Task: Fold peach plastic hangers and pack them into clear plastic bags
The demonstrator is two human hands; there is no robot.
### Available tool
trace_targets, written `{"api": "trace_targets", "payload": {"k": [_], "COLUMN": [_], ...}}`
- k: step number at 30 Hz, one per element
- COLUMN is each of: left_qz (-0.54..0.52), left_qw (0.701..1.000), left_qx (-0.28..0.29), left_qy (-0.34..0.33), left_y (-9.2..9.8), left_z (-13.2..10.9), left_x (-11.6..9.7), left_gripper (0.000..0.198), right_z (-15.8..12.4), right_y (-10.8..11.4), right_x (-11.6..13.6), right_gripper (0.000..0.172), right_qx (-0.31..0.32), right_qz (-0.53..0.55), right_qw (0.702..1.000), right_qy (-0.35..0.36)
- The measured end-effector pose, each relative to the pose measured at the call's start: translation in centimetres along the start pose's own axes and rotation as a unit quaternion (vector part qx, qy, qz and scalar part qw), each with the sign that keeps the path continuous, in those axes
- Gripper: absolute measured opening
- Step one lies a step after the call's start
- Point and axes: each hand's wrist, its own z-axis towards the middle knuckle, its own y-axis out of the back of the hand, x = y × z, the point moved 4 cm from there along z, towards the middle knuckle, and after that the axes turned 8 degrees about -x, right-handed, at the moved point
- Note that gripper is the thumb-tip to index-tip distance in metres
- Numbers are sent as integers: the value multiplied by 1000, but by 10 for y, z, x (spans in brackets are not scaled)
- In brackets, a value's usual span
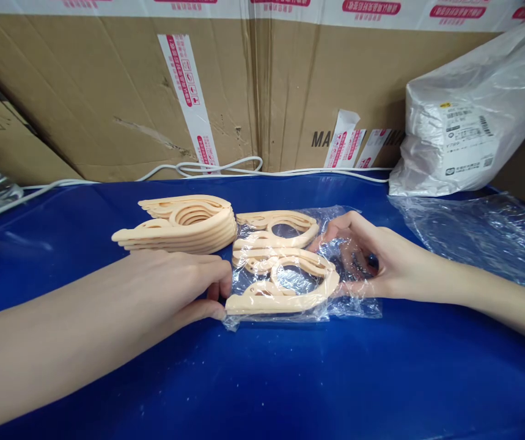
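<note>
Blue surface (262, 379); cardboard boxes (120, 79) stand along its far edge. White plastic mailer (455, 128), labelled, at the right part of that edge. Loose clear film (482, 235) lies in front of it, toward the right edge. Clear bag (358, 307) flat near mid-surface, containing beige folding hangers (299, 302) in two groups, one nearer, one farther. Hanger stack (175, 235) left of the bag, just beyond the left forearm. Right hand (376, 256): grip around the bag's right end. Left hand (184, 281): grip pinching the bag's left edge. White cable (216, 168) along the far edge, looped near its middle.
</note>
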Motion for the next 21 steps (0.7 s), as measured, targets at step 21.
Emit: {"api": "trace_targets", "payload": {"k": [21], "left_qz": [196], "left_qw": [963], "left_qx": [-113], "left_qy": [-145], "left_y": [-9], "left_z": [-17], "left_x": [-20], "left_gripper": [29], "right_z": [4], "right_y": [0], "right_x": [6], "right_gripper": [56], "right_qx": [8], "right_qz": [-15], "right_qw": [1000], "right_qy": [-5]}}
